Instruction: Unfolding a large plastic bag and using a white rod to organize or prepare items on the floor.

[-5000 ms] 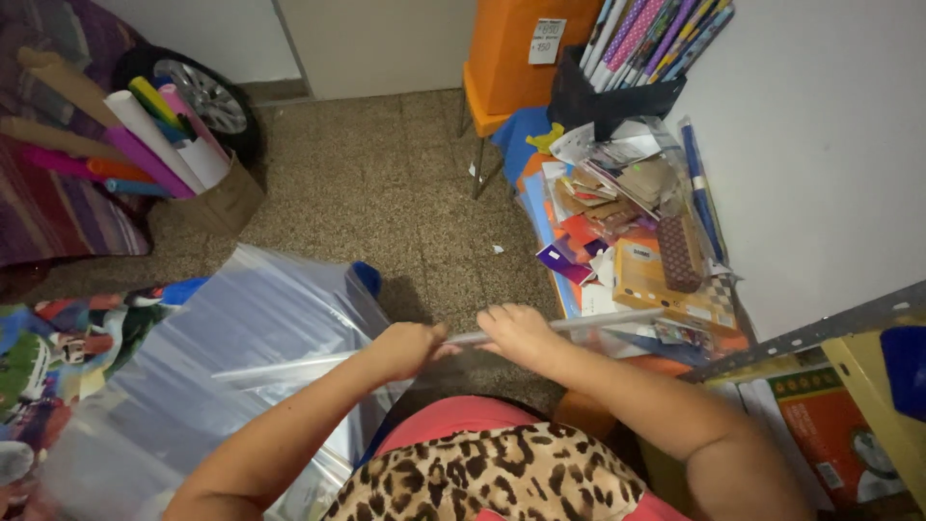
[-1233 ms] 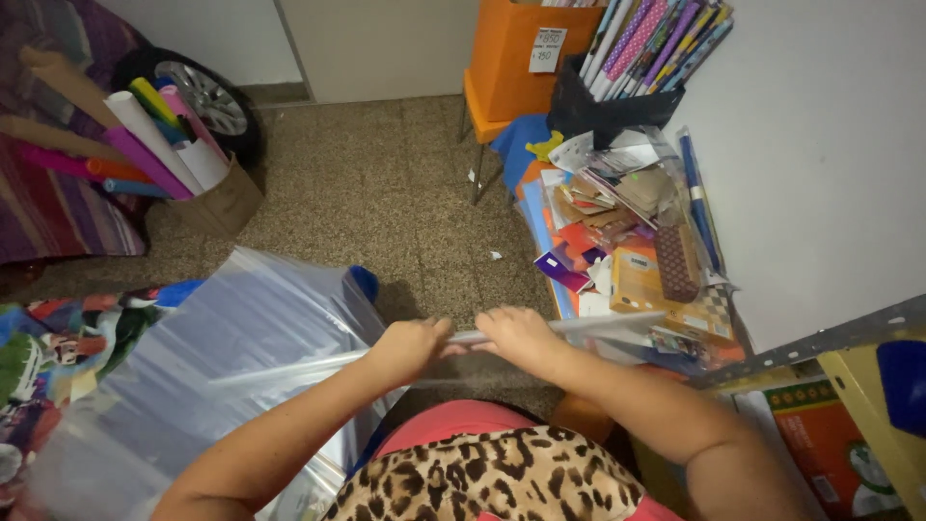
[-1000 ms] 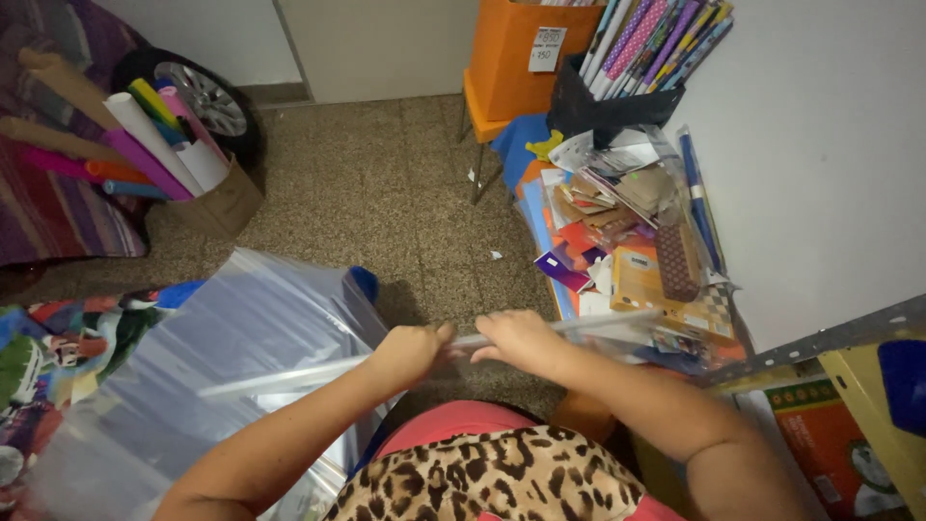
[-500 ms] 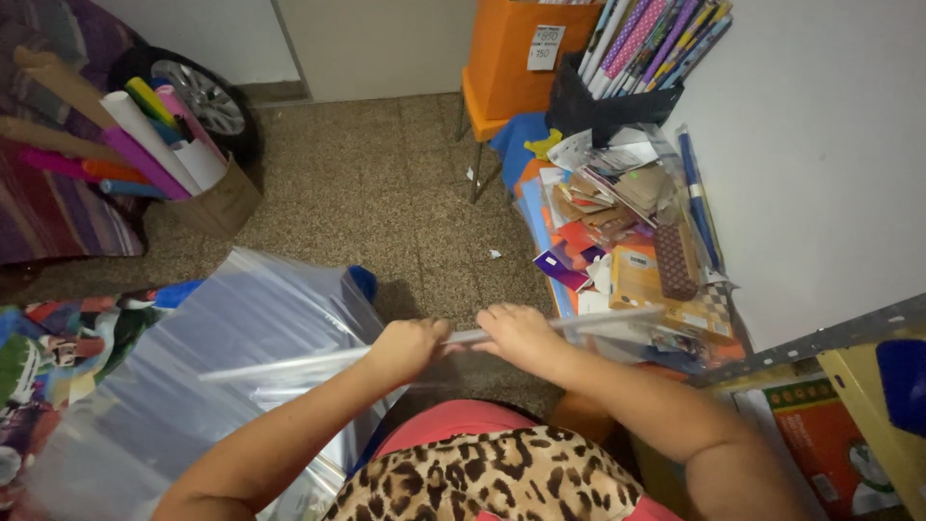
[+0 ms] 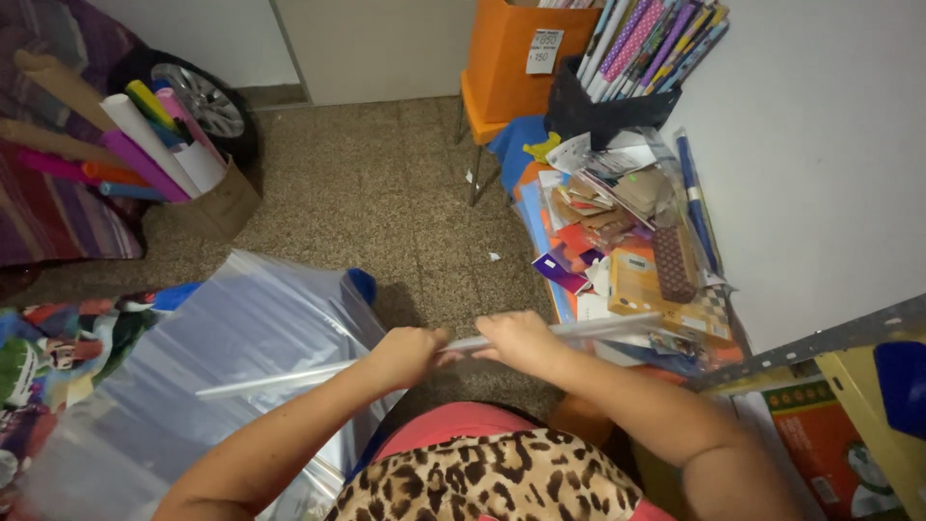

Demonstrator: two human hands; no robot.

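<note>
Both hands grip a long thin roll of clear plastic film (image 5: 289, 376) that lies across the view from lower left to right. My left hand (image 5: 407, 353) closes around it near its middle. My right hand (image 5: 521, 340) holds it just to the right, the two hands almost touching. The right end of the clear plastic roll (image 5: 608, 328) reaches over the cluttered pile. A wide sheet of clear plastic (image 5: 212, 376) spreads under the roll at the left, over a colourful printed sheet (image 5: 58, 347).
A cardboard box of coloured paper rolls (image 5: 154, 145) stands at the left by a wheel (image 5: 198, 96). At the right lies a heap of paper packs and cards (image 5: 627, 232); behind it a black bin of wrapping rolls (image 5: 637, 58) and an orange box (image 5: 511, 58). A metal shelf rail (image 5: 820, 338) crosses the lower right.
The roll's left end has dipped slightly lower and the hands have shifted a little; otherwise both hands stay on the roll in the same spot.
</note>
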